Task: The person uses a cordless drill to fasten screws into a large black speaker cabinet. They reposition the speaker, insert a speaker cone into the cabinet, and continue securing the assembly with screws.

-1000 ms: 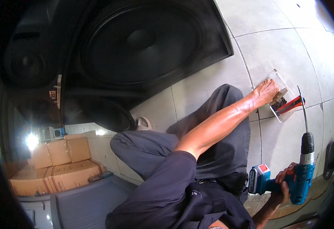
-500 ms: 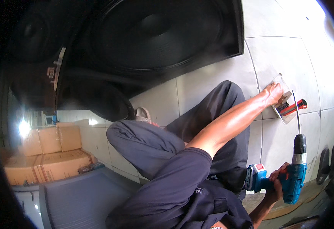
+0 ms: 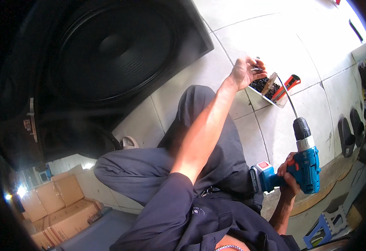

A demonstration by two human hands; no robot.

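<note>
My left hand (image 3: 246, 73) is raised just above a clear plastic tray (image 3: 282, 103), palm up with the fingers curled around a few small dark screws. Black screws (image 3: 260, 86) fill part of the tray. A brown flat piece (image 3: 269, 83) and a red-and-black utility knife (image 3: 289, 86) also lie in it. In my right hand (image 3: 291, 178) is a teal cordless drill (image 3: 308, 169), gripped by the handle. Its long thin bit (image 3: 287, 95) points up and away, with the tip appearing beside the tray.
A large black speaker cabinet (image 3: 149, 79) takes up the upper left. Cardboard boxes (image 3: 68, 215) are stacked at lower left, beside a grey panel (image 3: 103, 230). Dark slippers (image 3: 345, 136) lie on the tiled floor at right. A blue-and-white folding stool (image 3: 323, 228) is at lower right.
My left hand has come up out of the tray with screws in its fingers. The drill stays in my right hand. The whole view has shifted and turned.
</note>
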